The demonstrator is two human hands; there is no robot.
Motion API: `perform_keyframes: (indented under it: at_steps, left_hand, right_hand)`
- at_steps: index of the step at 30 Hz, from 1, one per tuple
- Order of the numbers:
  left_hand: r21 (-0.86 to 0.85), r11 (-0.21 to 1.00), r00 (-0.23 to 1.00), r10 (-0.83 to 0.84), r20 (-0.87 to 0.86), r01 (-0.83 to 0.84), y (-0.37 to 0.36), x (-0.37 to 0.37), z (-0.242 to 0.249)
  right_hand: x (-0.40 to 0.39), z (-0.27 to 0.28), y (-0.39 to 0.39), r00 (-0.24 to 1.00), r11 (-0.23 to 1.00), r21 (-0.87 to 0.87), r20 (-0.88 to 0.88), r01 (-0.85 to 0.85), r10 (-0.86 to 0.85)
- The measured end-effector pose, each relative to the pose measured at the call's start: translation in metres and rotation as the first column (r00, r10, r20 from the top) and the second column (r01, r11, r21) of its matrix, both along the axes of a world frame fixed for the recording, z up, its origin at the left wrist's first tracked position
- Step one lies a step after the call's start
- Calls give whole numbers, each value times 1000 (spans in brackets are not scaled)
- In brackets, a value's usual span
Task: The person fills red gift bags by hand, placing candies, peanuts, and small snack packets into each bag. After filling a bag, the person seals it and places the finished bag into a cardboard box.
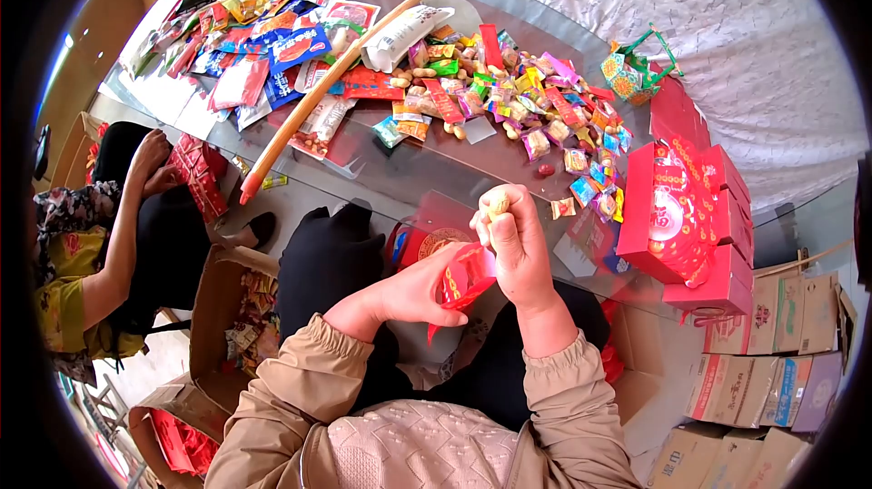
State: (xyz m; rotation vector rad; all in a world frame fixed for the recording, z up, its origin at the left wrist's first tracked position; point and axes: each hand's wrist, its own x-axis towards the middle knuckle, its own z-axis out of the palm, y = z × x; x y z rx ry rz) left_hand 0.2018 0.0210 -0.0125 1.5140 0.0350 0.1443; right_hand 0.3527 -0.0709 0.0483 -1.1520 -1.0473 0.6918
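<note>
My left hand [413, 294] is closed round a small red gift bag [469, 278] with gold print, held over my lap. Close above the bag's mouth, my right hand [520, 257] pinches a peanut [498, 206] between thumb and fingers. Beyond both hands, on the glass table [400, 185], lies a pile of wrapped candies [536, 130]. Peanuts [468, 62] are mixed into that pile. One dark red date-like piece [546, 169] rests at its near edge.
A wooden stick [331, 80] lies across snack packets [295, 44] at left. Red gift boxes [677, 212] and a green-framed lantern [636, 67] are at right. Cardboard cartons [754, 389] stand on the floor. Another person's arm [113, 262] is at far left.
</note>
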Motion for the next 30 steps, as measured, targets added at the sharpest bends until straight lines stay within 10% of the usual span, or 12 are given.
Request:
perform_keyframes:
  at_steps: [9,28,30]
  left_hand:
    - [-28,1000,1000,-14,-16,13,-2,-3,-6]
    - [-130,990,992,-67,-107,53,-1,4,-5]
    - [-153,987,991,-73,-113,56,-1,4,0]
  right_hand:
    - [0,-6,-15,965,996,-15,243,-93,94]
    - [19,-13,-27,983,989,-39,116,-142,145]
    - [29,-5,-28,911,989,-67,386,-131,147]
